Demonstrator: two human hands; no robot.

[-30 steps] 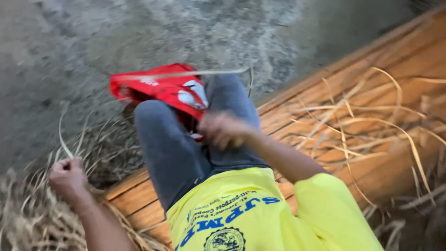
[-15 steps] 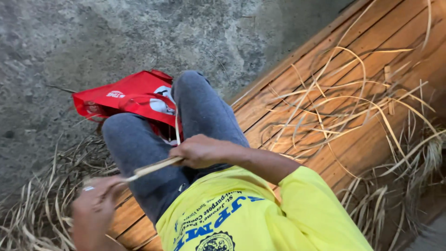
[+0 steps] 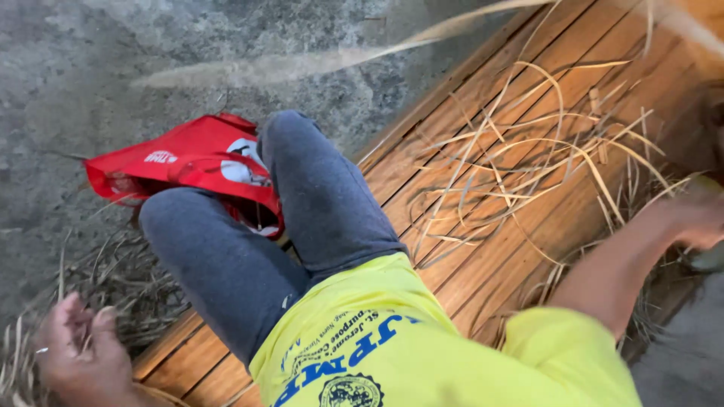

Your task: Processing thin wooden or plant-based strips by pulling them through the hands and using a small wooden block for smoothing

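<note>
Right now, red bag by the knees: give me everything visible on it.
The red bag lies crumpled and flat on the grey concrete floor, just off the edge of the wooden plank platform. It looks like thin, soft fabric or plastic, bright red with white printed patches. Its far side is in the open; its near side is tucked behind the grey-trousered knees, which overlap it. Dry straw lies next to its lower edge. Neither hand touches it. Contents cannot be seen.

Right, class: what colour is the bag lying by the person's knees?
Red, with small white markings; the bag shows best in the head view.
</note>
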